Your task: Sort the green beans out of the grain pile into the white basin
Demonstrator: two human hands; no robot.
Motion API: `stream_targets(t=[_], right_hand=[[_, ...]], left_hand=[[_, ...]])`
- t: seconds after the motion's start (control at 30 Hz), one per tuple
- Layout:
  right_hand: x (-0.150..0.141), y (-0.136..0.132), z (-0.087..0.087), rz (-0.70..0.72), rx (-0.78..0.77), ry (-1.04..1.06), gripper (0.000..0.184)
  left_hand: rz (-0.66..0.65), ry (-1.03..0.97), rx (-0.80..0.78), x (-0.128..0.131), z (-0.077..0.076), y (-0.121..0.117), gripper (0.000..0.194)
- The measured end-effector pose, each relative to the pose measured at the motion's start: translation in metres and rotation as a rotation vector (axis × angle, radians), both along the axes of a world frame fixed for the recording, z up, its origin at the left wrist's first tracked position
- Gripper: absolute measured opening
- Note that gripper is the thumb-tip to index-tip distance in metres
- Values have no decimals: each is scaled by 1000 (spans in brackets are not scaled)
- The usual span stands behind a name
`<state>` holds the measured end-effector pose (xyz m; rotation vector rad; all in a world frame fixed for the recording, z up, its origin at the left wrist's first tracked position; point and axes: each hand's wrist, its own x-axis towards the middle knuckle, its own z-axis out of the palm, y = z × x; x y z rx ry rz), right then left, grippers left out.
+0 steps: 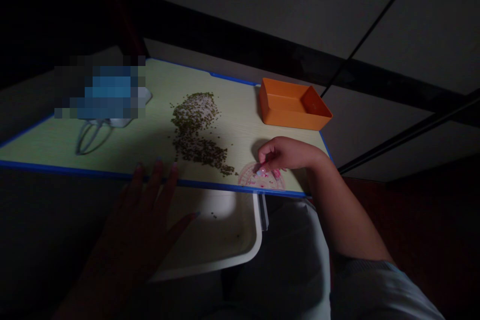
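Note:
My right hand (pixel 283 154) is closed at the front right of the table, its curled fingers and thumb on a clear half-round protractor (pixel 250 178) with pink print. The protractor lies at the blue table edge; my fingers hide part of it. To its left a heap of small greenish-brown and whitish grains or seeds (pixel 197 112) spreads into a darker patch toward the front edge. My left hand (pixel 150 215) is open in shadow, fingers spread, fingertips at the table edge, above a white tray (pixel 258 230). A few dark grains lie in the tray.
An orange open box (pixel 288 119) stands at the back right of the pale table (pixel 240 135). At the left lies a pixelated blue item (pixel 108 92) with a dark looped cord (pixel 84 145). My grey-clad leg is below the table, and dark cabinet panels stand behind it.

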<state>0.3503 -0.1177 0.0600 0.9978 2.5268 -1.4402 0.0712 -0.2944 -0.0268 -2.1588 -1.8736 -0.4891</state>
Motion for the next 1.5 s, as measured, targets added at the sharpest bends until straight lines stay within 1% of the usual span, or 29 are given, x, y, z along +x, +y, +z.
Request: stream_targets(t=[0.37, 0.63, 0.8, 1.0, 1.3, 1.5], right_hand=[[-1, -2, 2, -11, 2, -50, 15], [-2, -4, 3, -5, 24, -71, 18], [-2, -4, 2, -1, 22, -58, 18], [-4, -6, 3, 6, 33, -51, 20], [-5, -7, 2, 18, 64, -37, 22], [-5, -8, 4, 11, 51, -69, 22]], left_hand=[[-7, 15, 2, 0, -1, 1, 78], [-6, 6, 0, -1, 0, 0, 79], [-11, -22, -5, 0, 1, 0, 78], [-9, -15, 2, 0, -1, 0, 79], [3, 1, -16, 1, 2, 0, 79], [-10, 10, -17, 0, 1, 0, 79]])
